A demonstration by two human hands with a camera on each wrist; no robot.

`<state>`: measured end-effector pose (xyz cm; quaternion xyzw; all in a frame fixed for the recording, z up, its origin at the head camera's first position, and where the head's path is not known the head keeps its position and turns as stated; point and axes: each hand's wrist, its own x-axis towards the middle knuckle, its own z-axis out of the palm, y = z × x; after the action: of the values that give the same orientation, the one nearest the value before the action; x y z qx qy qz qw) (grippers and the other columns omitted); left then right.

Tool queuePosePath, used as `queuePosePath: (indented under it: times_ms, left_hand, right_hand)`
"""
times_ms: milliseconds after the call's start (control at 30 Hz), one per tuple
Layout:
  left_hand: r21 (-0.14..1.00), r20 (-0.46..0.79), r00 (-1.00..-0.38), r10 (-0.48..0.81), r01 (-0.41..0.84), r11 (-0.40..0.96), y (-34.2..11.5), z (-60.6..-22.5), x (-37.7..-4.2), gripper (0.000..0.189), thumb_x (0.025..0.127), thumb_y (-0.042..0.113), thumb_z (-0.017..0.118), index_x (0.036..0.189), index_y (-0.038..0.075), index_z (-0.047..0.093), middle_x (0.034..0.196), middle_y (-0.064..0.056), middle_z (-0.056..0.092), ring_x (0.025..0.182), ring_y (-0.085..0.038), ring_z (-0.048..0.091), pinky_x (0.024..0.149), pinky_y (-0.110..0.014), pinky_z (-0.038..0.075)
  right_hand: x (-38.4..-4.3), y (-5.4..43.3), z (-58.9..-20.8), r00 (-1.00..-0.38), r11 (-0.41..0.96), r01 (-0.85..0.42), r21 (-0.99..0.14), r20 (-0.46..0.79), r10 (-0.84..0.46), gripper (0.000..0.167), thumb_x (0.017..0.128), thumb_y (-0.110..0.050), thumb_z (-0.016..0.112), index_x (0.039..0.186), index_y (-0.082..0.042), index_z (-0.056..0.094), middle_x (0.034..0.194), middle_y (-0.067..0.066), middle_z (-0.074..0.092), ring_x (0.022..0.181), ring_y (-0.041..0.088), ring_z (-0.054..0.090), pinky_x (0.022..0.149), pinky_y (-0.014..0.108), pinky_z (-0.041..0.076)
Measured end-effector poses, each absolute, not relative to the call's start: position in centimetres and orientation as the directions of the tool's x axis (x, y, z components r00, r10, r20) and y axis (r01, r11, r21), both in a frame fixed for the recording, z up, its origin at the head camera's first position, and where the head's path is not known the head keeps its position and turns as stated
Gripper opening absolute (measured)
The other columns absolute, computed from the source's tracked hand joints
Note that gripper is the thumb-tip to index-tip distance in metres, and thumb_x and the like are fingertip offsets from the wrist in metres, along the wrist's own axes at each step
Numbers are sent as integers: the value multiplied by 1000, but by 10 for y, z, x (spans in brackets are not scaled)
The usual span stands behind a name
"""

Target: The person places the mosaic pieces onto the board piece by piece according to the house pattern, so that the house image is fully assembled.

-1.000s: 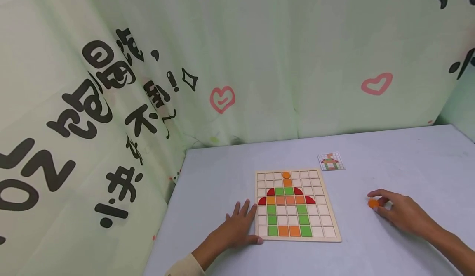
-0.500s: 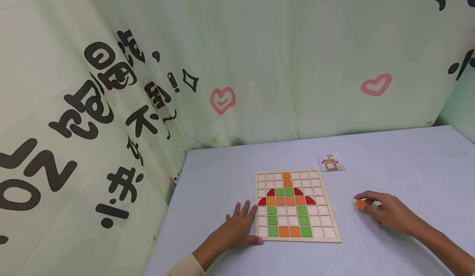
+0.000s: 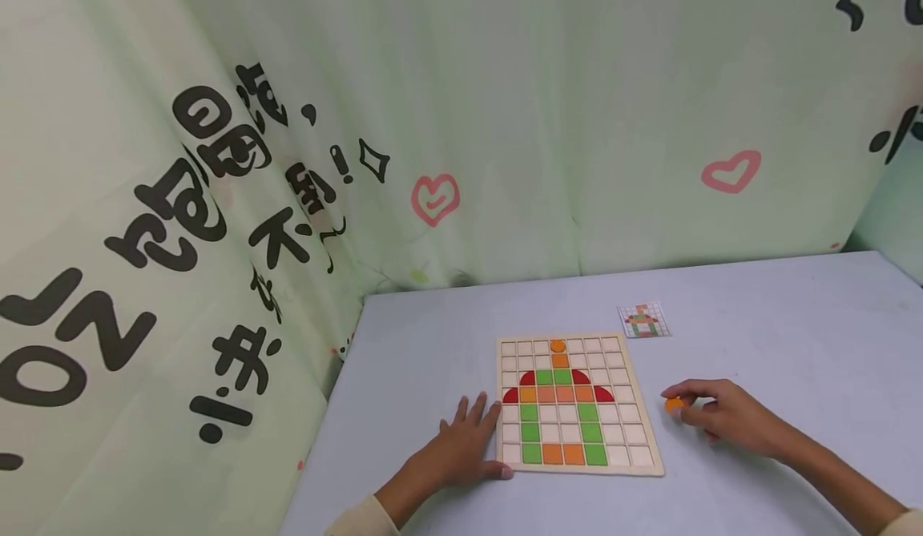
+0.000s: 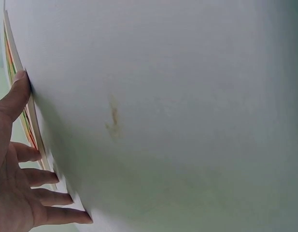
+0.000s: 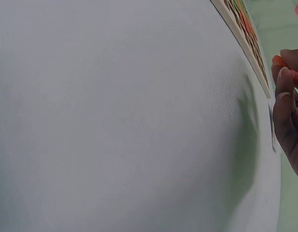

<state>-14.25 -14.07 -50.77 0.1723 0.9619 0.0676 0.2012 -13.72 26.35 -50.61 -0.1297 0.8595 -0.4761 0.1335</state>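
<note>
A wooden grid board [image 3: 637, 435] lies on the table, with green, orange, salmon and red pieces set into its cells. At the top of its pattern sits a round orange piece [image 3: 558, 346]. My left hand [image 3: 461, 448] is spread flat at the board's left edge, thumb at the lower left corner; in the left wrist view its fingers touch the table beside the board. My right hand [image 3: 728, 416] pinches a round orange piece [image 3: 674, 405] between thumb and fingers, just right of the board. The right wrist view shows this orange piece [image 5: 279, 61] partly hidden by the fingers.
A small pattern card [image 3: 644, 320] with a coloured grid picture lies behind the board, to its right. The pale table [image 3: 779, 328] ends at a printed green curtain [image 3: 505, 119] at the back and left. A brownish stain [image 4: 114, 118] marks the cloth in the left wrist view.
My right hand has moved left toward the board, carrying the round orange piece. My left hand stays in place at the board's edge.
</note>
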Motion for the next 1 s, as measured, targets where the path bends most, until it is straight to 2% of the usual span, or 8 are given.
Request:
queuePosePath:
  times_ms: [600, 733, 1000]
  left_hand:
    - [192, -358, -862, 360, 309, 931, -141, -508, -141, 100, 78, 63, 75, 159, 22, 31, 166, -9, 27, 152, -42, 24, 105, -70, 38]
    - [194, -361, -861, 358, 306, 932, -141, -509, -141, 100, 78, 63, 75, 159, 22, 31, 166, -9, 26, 152, -42, 24, 105, -70, 38]
    - [195, -363, -859, 361, 309, 931, -141, -509, -142, 100, 79, 64, 74, 159, 23, 31, 167, -9, 26, 152, -42, 24, 105, -70, 38]
  right_hand:
    - [-167, 230, -507, -885, 430, -164, -888, -60, -461, 33, 91, -7, 70, 121, 5, 64, 102, 14, 61, 54, 7, 53, 50, 23, 46]
    - [-182, 225, -506, -888, 464, -180, -868, -60, -456, 34, 90, -9, 72, 120, 4, 65, 103, 13, 61, 58, 10, 57, 53, 23, 49]
    - [-209, 210, -504, -921, 557, -222, -800, -16, -390, 32, 88, -13, 76, 115, 1, 68, 91, 6, 59, 62, 10, 53, 53, 23, 47]
